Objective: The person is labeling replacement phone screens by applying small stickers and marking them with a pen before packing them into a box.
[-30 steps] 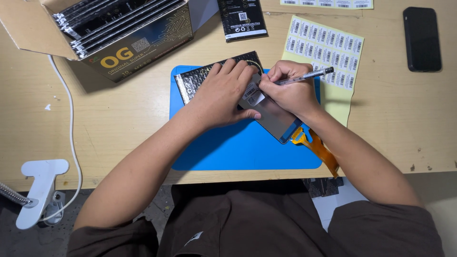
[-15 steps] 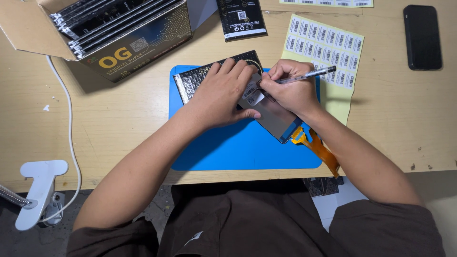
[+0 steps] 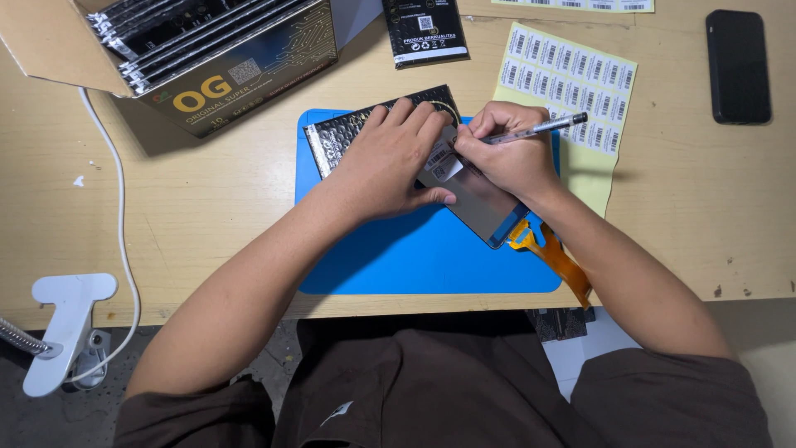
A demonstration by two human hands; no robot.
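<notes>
My left hand [image 3: 388,162] lies flat, fingers spread, pressing a grey screen panel [image 3: 477,207] and a black bubble pouch [image 3: 332,141] down on a blue work mat [image 3: 431,257]. My right hand [image 3: 506,153] grips a silver pen [image 3: 543,129], its tip at a small white sticker [image 3: 445,163] on the panel. An orange flex cable [image 3: 557,257] trails from the panel's lower corner over the table's edge.
A yellow sheet of barcode stickers [image 3: 580,75] lies right of the mat. A black phone [image 3: 738,66] lies far right. An open cardboard box [image 3: 199,58] of packed parts stands at back left, a black packet [image 3: 424,29] behind the mat. A white cable [image 3: 120,224] and clamp [image 3: 62,332] sit at left.
</notes>
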